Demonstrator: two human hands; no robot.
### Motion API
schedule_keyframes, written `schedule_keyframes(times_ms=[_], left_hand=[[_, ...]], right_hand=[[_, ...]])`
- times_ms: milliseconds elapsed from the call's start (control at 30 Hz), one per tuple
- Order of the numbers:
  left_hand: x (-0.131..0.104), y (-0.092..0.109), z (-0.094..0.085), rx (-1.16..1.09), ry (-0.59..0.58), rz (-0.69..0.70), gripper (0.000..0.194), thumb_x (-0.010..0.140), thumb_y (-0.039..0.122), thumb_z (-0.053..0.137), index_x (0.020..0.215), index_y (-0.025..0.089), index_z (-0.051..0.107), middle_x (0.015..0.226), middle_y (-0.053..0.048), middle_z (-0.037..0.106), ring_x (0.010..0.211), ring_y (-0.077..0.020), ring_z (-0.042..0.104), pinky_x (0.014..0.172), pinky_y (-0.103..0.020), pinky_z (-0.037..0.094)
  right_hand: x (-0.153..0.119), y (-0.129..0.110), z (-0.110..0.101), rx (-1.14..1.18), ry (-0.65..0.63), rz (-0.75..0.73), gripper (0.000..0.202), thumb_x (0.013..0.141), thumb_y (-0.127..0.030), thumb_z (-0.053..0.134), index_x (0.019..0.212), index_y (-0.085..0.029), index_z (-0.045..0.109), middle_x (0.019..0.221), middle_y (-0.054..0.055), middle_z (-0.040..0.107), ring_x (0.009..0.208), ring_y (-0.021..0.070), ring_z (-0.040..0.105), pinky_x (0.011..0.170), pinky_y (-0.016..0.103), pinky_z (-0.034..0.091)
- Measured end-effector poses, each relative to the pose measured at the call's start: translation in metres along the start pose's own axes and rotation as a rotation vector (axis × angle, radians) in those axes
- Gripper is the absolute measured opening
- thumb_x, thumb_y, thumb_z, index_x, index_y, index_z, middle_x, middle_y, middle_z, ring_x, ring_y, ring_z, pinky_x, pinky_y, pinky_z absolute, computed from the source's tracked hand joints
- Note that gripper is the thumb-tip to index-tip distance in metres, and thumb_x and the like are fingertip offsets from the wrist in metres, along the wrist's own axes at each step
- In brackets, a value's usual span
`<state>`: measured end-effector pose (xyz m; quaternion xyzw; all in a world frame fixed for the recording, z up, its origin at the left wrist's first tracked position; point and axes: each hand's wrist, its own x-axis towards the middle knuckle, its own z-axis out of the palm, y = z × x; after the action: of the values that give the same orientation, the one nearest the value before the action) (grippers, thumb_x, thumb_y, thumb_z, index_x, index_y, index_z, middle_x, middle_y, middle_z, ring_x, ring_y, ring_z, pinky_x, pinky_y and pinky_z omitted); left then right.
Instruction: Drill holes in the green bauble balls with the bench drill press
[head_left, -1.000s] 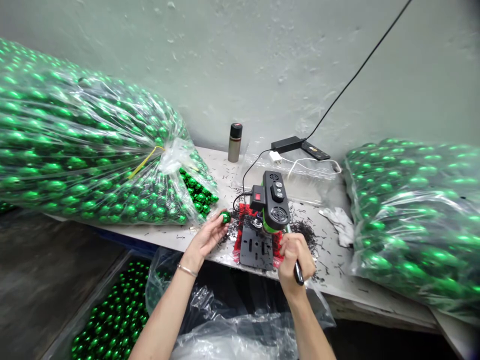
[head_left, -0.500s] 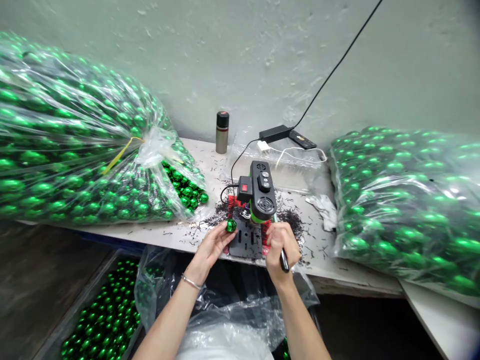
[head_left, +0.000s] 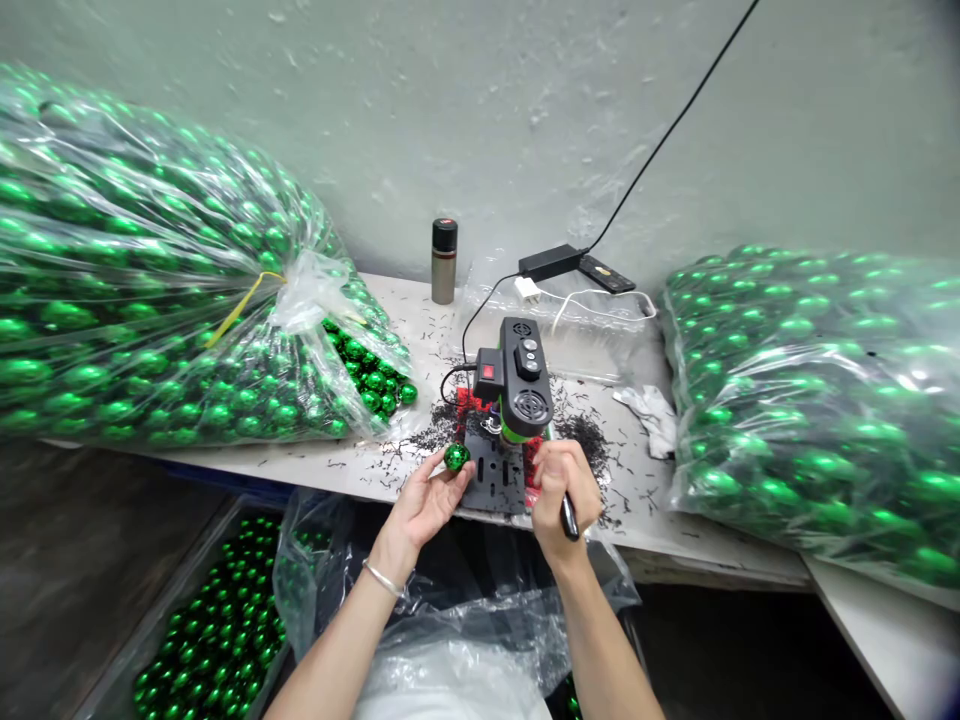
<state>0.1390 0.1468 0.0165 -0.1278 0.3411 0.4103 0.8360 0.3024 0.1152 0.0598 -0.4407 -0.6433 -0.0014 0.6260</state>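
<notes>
A shiny green ball [head_left: 456,457] is pinched in the fingertips of my left hand [head_left: 433,505], just left of a black slotted plate [head_left: 493,480]. Over the plate's back part stands a black device [head_left: 527,375] with round vents, buttons and a red switch [head_left: 488,371]. My right hand [head_left: 566,495] is wrapped round a tool with a black handle [head_left: 569,518], at the plate's right side. What the tool's far end looks like is hidden by the hand. Small black scraps [head_left: 589,440] lie on both sides of the device.
Big clear bags of green balls stand left [head_left: 150,290] and right [head_left: 810,400] on the table [head_left: 300,468]. Behind are a bottle [head_left: 444,262], a power adapter [head_left: 551,262] and cables. A white cloth [head_left: 651,418] lies right; a bin of balls [head_left: 217,620] stands below left.
My left hand has shifted slightly left and down with the green ball, away from the plate. My right hand has hardly moved.
</notes>
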Motion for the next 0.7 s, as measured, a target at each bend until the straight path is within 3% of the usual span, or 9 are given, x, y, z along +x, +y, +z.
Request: schedule_keyframes(times_ms=[133,267,367,467,600,700], left_hand=[[-0.003,-0.003,-0.006,-0.038,-0.051,-0.087,0.037,0.102,0.029,0.035,0.102,0.001,0.059,0.078,-0.017,0.07,0.065,-0.0163,0.073,0.06,-0.018,0.061],[-0.006,-0.009,-0.01,-0.009,-0.081,-0.111,0.035,0.102,0.03,0.038,0.105,0.003,0.06,0.081,-0.015,0.07,0.059,-0.0121,0.069,0.056,-0.016,0.059],[-0.008,-0.013,-0.013,0.067,-0.109,-0.098,0.029,0.1,0.028,0.044,0.104,0.006,0.062,0.082,-0.013,0.07,0.057,-0.01,0.067,0.054,-0.016,0.058],[-0.008,-0.019,-0.016,0.123,-0.146,-0.111,0.027,0.099,0.028,0.047,0.097,0.007,0.064,0.082,-0.012,0.07,0.056,-0.0085,0.066,0.053,-0.016,0.057],[-0.007,-0.03,-0.021,0.127,-0.19,-0.212,0.033,0.099,0.032,0.046,0.092,0.007,0.066,0.081,-0.012,0.071,0.057,-0.0092,0.066,0.054,-0.017,0.055],[-0.006,-0.041,-0.021,0.146,-0.209,-0.244,0.034,0.1,0.031,0.046,0.091,0.007,0.068,0.076,-0.011,0.072,0.056,-0.0101,0.066,0.054,-0.017,0.055]], right_hand=[[0.002,0.001,-0.001,-0.02,0.0,-0.008,0.026,0.094,-0.012,0.042,0.071,-0.02,0.049,0.073,0.0,0.055,0.071,0.0118,0.056,0.064,0.026,0.046],[0.005,0.002,-0.004,-0.003,0.039,0.016,0.006,0.09,-0.023,0.057,0.096,-0.021,0.058,0.096,0.006,0.063,0.092,0.0176,0.063,0.074,0.031,0.053],[0.001,0.0,-0.012,-0.036,0.08,0.082,0.038,0.084,-0.027,0.069,0.118,-0.021,0.055,0.116,0.012,0.061,0.094,0.0188,0.063,0.065,0.028,0.053],[-0.013,-0.002,-0.023,-0.132,0.105,0.214,0.042,0.085,-0.029,0.068,0.124,-0.02,0.055,0.117,0.012,0.062,0.076,0.0132,0.062,0.063,0.027,0.053],[-0.043,-0.007,-0.032,-0.095,-0.089,0.432,0.025,0.09,-0.034,0.059,0.11,-0.019,0.063,0.097,0.007,0.069,0.073,0.0139,0.065,0.062,0.025,0.055],[-0.063,-0.014,-0.03,-0.071,-0.248,0.497,0.028,0.088,-0.037,0.062,0.109,-0.019,0.064,0.099,0.008,0.072,0.081,0.0166,0.069,0.067,0.027,0.059]])
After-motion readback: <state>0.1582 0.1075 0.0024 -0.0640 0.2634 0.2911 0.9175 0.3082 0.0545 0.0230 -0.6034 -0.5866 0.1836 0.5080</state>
